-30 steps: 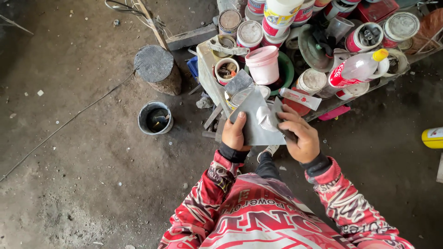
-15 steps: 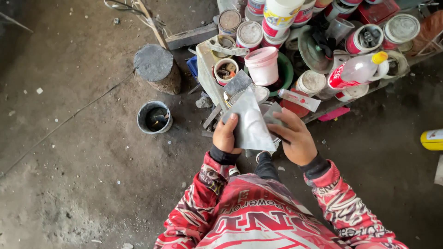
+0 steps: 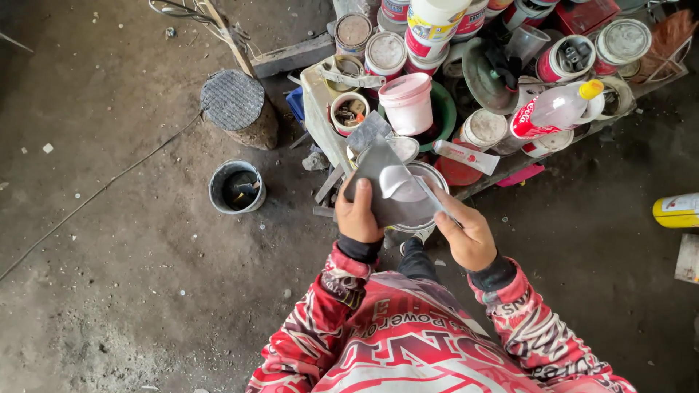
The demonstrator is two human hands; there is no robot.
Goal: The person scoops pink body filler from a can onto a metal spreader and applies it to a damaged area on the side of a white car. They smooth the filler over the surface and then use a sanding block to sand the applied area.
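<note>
My left hand [image 3: 358,215] grips the lower left corner of a dark grey flat sheet [image 3: 375,166], thumb on top. A pale grey patch [image 3: 400,182] lies on the sheet's middle. My right hand [image 3: 466,234] holds the sheet's right edge, where a thin pale strip [image 3: 437,200] runs under the fingers; I cannot tell whether that strip is a separate tool. The sheet is held just above an open round can [image 3: 429,175]. Both arms wear red patterned sleeves.
A low rack [image 3: 320,94] crowded with several paint cans, a pink tub [image 3: 408,102], a white tube [image 3: 466,156] and a clear bottle with a yellow cap [image 3: 557,109] stands ahead. A small grey bucket [image 3: 237,187] and a round stump [image 3: 233,102] sit left. A yellow can [image 3: 677,211] lies right.
The sheet has been turned and reshaped between my hands: its pale face showed half a second ago, and now mostly the dark face is up. Both hands stay in about the same place.
</note>
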